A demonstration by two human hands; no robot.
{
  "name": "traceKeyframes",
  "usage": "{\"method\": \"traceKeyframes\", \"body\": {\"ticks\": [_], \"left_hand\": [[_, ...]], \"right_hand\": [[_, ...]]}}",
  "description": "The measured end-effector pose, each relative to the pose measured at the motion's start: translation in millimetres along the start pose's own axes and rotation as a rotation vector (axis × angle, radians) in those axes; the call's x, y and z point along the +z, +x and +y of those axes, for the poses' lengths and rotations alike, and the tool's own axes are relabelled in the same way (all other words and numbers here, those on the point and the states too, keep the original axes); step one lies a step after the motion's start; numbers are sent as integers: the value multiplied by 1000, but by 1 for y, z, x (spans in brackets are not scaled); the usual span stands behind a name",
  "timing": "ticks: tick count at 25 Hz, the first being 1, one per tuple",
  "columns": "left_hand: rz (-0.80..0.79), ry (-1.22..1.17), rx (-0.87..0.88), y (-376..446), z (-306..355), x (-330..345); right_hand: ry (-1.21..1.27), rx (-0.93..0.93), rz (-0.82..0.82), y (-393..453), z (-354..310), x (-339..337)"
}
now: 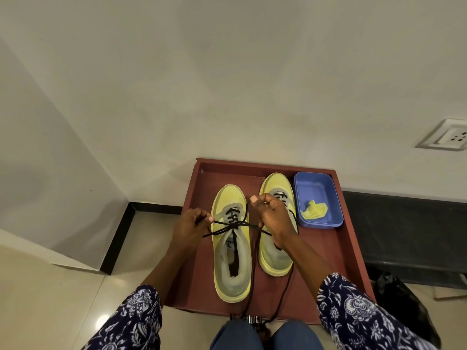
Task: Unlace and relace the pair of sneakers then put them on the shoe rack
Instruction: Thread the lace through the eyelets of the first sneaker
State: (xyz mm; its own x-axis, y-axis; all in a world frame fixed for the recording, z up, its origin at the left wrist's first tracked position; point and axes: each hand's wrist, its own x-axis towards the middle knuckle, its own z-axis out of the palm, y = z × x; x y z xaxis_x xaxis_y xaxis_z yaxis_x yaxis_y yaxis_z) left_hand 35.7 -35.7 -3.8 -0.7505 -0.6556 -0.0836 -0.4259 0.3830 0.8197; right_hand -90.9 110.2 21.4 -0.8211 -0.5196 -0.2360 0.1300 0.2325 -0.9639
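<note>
Two yellow sneakers stand side by side, toes away from me, on the reddish-brown top of the shoe rack [338,251]. The left sneaker [231,251] has a black lace [236,224] crossed and knotted over its tongue. My left hand [190,224] pinches one lace end at the shoe's left side. My right hand [271,214] grips the other lace strand between the two shoes. The right sneaker [274,256] is partly hidden behind my right wrist; its loose black lace trails down toward my knees.
A blue plastic tub [319,188] with a crumpled yellow cloth [314,209] sits at the rack's back right corner. A white wall rises behind, with a socket [448,137] at right. A black bag [401,296] lies on the floor to the right.
</note>
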Motion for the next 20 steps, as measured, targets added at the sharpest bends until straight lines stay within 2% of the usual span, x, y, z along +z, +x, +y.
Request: {"method": "traceKeyframes", "body": {"ticks": [5, 8, 11, 16, 20], "left_hand": [[-27, 86, 32, 6, -4, -3], [-41, 143, 43, 7, -9, -6], [-49, 181, 64, 7, -10, -6], [-53, 218, 95, 8, -11, -7], [-52, 240, 118, 8, -14, -8]], "right_hand": [[-37, 43, 77, 3, 4, -1], [-102, -5, 92, 5, 8, -1], [-168, -78, 92, 8, 10, -2], [-536, -313, -21, 6, 12, -4], [-677, -404, -48, 6, 17, -6]]}}
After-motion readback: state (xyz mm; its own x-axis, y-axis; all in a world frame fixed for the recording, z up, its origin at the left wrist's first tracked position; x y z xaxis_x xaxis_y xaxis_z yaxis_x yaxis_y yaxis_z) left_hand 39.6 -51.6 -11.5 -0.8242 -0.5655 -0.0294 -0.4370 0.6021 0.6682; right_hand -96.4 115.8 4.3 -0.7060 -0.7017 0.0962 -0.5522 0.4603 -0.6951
